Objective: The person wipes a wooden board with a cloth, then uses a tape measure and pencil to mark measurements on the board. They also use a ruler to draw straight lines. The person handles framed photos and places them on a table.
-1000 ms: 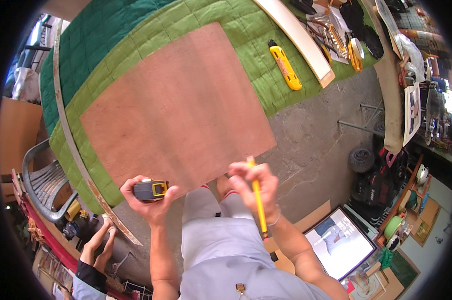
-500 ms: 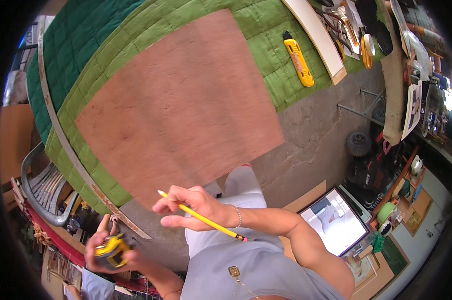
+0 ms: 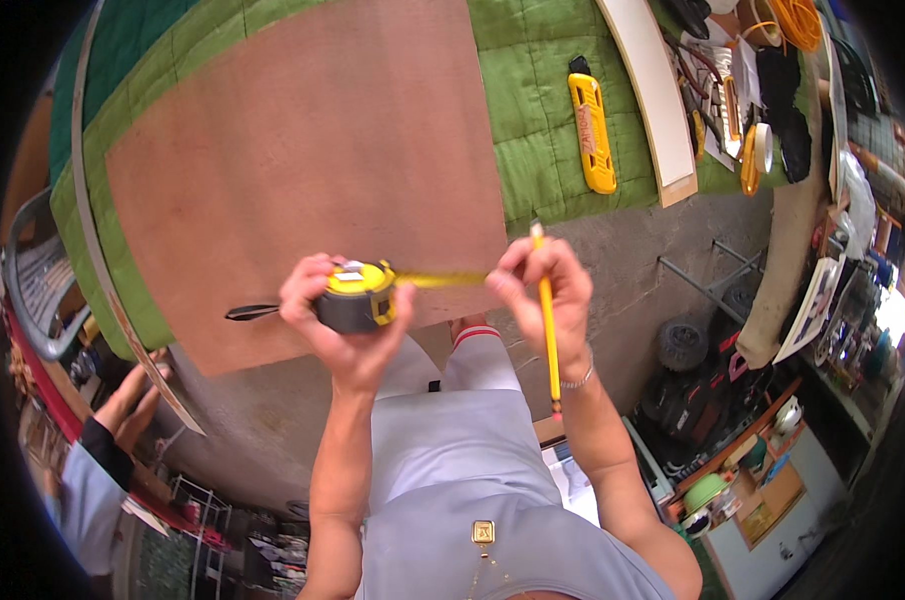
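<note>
My left hand (image 3: 341, 335) is wrapped round a yellow and black tape measure (image 3: 358, 298), held over the near part of a thin reddish-brown wooden board (image 3: 313, 150). A short length of yellow blade (image 3: 438, 281) reaches from its case to my right hand (image 3: 551, 295), whose thumb and forefinger close at the blade's end. That same hand holds a yellow pencil (image 3: 548, 335), its tip pointing away from me and its eraser toward my wrist. A dark wrist strap (image 3: 253, 312) hangs off the tape measure over the board.
The board lies on a green quilted cover (image 3: 533, 130). To its right are a yellow utility knife (image 3: 593, 135), a long pale plank (image 3: 658, 110) and a cluster of hand tools. A metal strip (image 3: 98, 230) runs along the left. Another person's arm (image 3: 123, 400) shows at lower left.
Both hands have come together above the board's near edge. The tape measure has risen from the lower left, and its blade is now drawn out to my right hand.
</note>
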Demonstrator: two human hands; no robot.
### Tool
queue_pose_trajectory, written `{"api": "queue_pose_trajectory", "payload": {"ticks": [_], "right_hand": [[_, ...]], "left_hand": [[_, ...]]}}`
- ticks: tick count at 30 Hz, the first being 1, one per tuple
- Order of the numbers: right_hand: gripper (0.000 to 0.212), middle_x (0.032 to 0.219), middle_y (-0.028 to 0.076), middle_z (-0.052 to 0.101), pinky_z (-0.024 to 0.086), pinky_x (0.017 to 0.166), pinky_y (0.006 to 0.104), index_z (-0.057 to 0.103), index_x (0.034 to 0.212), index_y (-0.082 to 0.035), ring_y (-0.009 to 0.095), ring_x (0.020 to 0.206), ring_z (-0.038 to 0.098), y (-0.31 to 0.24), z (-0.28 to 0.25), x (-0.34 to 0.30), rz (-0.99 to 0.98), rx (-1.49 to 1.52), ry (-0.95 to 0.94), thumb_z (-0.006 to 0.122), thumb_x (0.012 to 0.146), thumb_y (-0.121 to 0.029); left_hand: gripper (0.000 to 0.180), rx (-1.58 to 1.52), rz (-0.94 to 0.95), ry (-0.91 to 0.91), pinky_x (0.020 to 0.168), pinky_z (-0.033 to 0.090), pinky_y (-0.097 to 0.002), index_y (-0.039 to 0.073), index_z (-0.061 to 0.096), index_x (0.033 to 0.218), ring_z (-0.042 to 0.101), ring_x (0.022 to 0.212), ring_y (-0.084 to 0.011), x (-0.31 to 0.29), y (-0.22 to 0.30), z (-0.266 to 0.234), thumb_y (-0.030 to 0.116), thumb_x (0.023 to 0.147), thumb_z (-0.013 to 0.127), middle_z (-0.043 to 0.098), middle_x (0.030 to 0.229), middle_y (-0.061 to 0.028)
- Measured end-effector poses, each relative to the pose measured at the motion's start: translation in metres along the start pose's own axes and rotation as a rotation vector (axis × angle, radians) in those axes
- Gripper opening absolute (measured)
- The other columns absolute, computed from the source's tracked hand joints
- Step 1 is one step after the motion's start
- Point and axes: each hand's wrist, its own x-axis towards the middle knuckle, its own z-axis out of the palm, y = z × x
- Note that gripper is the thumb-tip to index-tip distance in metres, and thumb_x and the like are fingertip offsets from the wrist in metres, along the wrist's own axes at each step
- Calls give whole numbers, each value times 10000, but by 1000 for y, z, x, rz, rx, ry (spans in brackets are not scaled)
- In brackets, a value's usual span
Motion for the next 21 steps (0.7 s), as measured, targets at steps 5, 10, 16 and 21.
{"api": "queue_pose_trajectory", "payload": {"ticks": [5,10,16,21], "right_hand": [[237,805,122,599,521,640,340,486,786,-28,254,723,627,34,-27,14,-205,-410,49,691,755,88],[309,811,128,655,538,657,316,477,770,-41,233,748,668,46,-14,6,-374,-494,62,765,736,67],[322,894,181,686,537,657,320,476,766,-40,236,740,660,57,-14,10,-474,-522,43,777,725,67],[307,890,173,681,536,663,331,503,766,-36,255,747,649,64,-17,11,-477,-460,47,791,701,48]], "left_hand": [[735,206,11,201,1026,415,-428,78,364,1208,505,1174,-278,-15,-17,13,32,657,849,438,1194,-109],[748,234,38,216,1047,406,-432,63,358,1223,522,1162,-294,-19,-19,18,42,664,854,456,1252,-136],[810,130,-98,332,829,548,-323,24,274,1288,555,1024,-239,-29,-15,36,-3,692,821,421,1293,-208],[781,109,-54,333,836,554,-312,13,277,1274,549,1003,-225,-31,-16,39,-25,695,801,387,1288,-191]]}}
